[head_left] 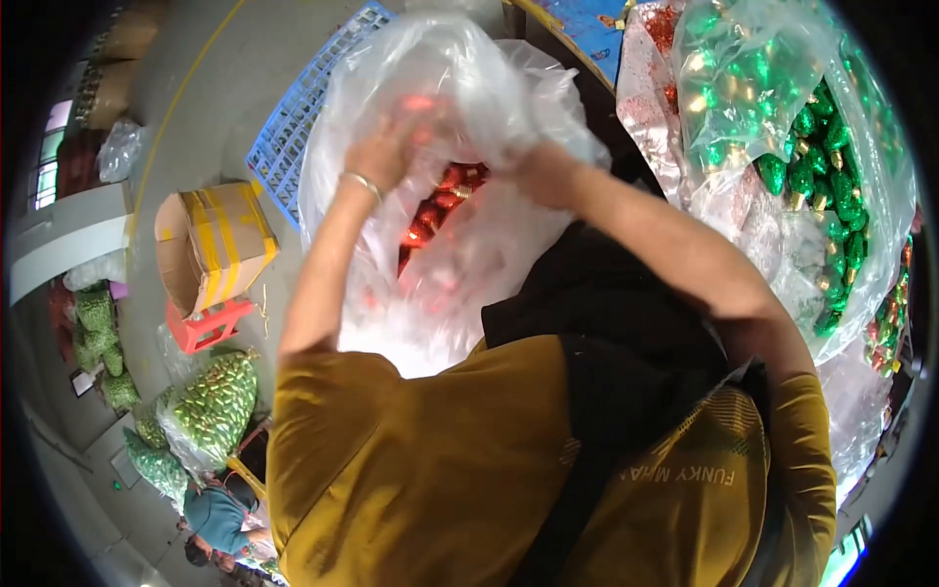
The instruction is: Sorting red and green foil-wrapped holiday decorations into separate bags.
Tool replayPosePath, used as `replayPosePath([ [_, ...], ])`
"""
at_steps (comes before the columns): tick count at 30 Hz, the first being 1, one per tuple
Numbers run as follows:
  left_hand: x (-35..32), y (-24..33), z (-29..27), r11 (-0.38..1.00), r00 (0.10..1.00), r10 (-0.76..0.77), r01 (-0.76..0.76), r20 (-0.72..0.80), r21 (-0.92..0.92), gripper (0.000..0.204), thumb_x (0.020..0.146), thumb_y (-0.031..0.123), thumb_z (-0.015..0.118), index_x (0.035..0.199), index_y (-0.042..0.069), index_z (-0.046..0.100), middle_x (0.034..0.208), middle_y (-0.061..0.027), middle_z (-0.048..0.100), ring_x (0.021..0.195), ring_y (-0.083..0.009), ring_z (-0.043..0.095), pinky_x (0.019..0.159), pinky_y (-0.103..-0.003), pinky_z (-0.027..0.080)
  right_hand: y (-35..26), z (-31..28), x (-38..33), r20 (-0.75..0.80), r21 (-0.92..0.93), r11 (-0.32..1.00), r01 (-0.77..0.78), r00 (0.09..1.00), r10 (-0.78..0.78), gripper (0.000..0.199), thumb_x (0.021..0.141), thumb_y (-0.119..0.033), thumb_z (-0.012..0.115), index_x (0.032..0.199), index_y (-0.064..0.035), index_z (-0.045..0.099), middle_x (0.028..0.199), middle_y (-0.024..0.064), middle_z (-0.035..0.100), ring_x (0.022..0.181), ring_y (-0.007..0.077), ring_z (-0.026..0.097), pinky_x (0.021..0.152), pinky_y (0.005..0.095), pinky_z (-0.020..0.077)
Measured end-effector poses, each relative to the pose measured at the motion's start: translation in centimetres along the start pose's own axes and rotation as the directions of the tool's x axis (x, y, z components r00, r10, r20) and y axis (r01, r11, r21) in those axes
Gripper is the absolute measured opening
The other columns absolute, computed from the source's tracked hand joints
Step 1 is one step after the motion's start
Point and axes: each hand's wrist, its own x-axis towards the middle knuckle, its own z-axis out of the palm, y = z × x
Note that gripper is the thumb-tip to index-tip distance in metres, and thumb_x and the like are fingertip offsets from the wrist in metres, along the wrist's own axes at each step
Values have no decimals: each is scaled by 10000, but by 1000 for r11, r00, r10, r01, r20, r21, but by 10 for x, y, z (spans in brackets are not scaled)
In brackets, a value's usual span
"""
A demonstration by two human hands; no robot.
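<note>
A large clear plastic bag (440,54) stands in front of me, its loose mouth gathered in folds. Red shiny bulb-shaped ornaments (430,220) show through a gap in the plastic. My left hand (389,149), with a bangle at the wrist, is at the bag's upper left part; motion smears its fingers. On the other side of the gap, my right hand (540,174) is closed on the plastic, with its fingertips blurred and partly hidden.
A blue plastic crate (293,122) lies behind the bag on the left. Nearby, a taped cardboard box (230,249) rests on a red stool (210,328). Green ornaments (812,181) fill a bag at right. Another person (217,519) works at lower left near sacks of green pieces (210,406).
</note>
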Motion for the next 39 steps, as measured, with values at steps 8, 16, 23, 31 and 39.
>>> replayPosePath([
  [8,94,-121,38,975,982,-9,-33,189,218,386,822,321,539,1150,129,607,1167,-148,593,1041,-326,577,889,-391,459,46,21,-14,518,226,915,-334,837,178,371,751,-203,642,1116,-139,616,930,115,674,890,266,647,719,375,514],
  [16,69,-32,-16,658,901,358,-59,243,-750,597,780,378,657,1267,65,509,1212,-134,581,1060,-273,585,896,-367,455,-22,-35,-24,148,379,873,-306,952,269,312,828,-159,522,1129,-105,584,1037,135,633,878,291,637,760,395,497],
  [23,155,-50,34,562,953,-297,228,63,-795,750,772,410,685,1341,9,405,1286,-196,502,1162,-276,507,970,-338,408,4,26,-18,476,369,908,-200,879,0,346,830,-173,504,1154,-85,587,1131,149,597,1022,285,592,829,431,478],
  [31,53,-31,-2,897,993,56,-95,-102,-431,483,792,265,698,1201,47,564,1155,-182,589,1002,-324,606,865,-381,469,-15,-24,-107,-128,570,752,-329,869,477,268,850,-211,527,1041,-44,612,971,157,633,862,319,639,718,414,516],
  [39,-55,10,63,927,963,-105,4,-248,-375,303,818,287,643,1033,74,619,1032,-137,599,864,-340,607,737,-398,499,-28,-24,-186,135,988,-67,-142,553,822,283,943,-295,517,1050,-36,550,910,10,547,891,94,499,819,235,400],
])
